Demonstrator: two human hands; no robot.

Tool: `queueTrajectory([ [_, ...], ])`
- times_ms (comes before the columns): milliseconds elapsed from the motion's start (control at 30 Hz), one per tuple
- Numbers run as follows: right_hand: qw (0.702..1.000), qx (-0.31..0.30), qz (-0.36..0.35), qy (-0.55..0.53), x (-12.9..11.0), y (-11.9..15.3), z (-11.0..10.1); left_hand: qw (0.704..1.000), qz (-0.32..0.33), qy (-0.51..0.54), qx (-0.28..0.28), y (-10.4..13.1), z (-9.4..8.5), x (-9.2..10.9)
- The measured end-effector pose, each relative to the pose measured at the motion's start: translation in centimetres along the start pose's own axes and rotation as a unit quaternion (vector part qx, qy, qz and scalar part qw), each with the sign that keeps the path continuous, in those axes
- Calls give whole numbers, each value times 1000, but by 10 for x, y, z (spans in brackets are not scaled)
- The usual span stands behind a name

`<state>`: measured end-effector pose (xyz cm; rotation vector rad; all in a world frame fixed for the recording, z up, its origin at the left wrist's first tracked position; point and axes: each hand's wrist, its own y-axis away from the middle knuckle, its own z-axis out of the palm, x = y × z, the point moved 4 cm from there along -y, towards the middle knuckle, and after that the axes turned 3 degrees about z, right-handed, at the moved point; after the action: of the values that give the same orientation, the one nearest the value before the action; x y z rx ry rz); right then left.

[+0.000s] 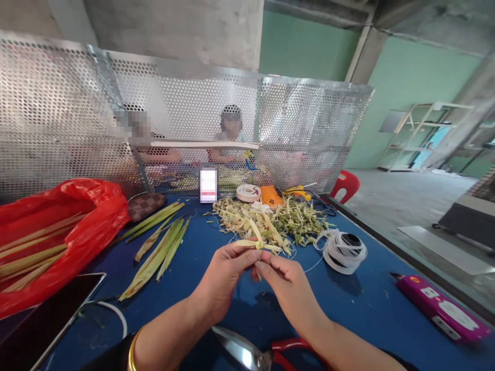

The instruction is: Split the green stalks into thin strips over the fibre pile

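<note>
My left hand (pixel 228 273) and my right hand (pixel 280 278) meet above the middle of the blue table. Both are closed in a pinch on a small piece of folded pale leaf strips (pixel 258 242), whose ends stick out up, left and right. The fingers hide its lower part. Behind it lies a heap of pale and green leaf scraps (pixel 266 219). A spool of white cord (pixel 344 251) stands to the right. Below my hands lie scissors with red handles (pixel 251 353), partly covered by my right forearm.
Long green leaf strips (pixel 166 252) lie at left, beside a red plastic bag (pixel 88 211) holding more and a tablet (pixel 65 314). A checked pouch (pixel 147 206), roll of tape (pixel 248 192) and purple box (pixel 441 306) are around. A perforated metal screen (pixel 185 103) stands behind; people sit beyond it.
</note>
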<state>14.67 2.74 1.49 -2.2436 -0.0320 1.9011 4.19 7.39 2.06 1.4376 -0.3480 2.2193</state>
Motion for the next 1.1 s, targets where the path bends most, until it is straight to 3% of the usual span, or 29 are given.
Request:
queueTrajectory([
  [200,997,-4,-70,45,-7,3,-2,996,-25,68,55,1,-1,-2],
  [633,978,-4,-124,165,-7,5,3,993,-57,82,69,-3,-9,-7],
  [700,966,22,-148,211,-9,7,-2,994,-56,67,72,-4,-11,-4],
  [800,946,119,-192,234,-16,9,-18,995,-42,42,86,-5,-15,3],
  [867,941,160,-185,232,-17,6,-27,995,-39,29,86,-5,-14,5],
  [1000,953,80,-128,261,-8,-3,-21,997,-40,5,67,-3,-10,2],
  [1100,944,62,-140,293,-4,-2,-13,997,-30,-51,52,-3,-9,-2],
])
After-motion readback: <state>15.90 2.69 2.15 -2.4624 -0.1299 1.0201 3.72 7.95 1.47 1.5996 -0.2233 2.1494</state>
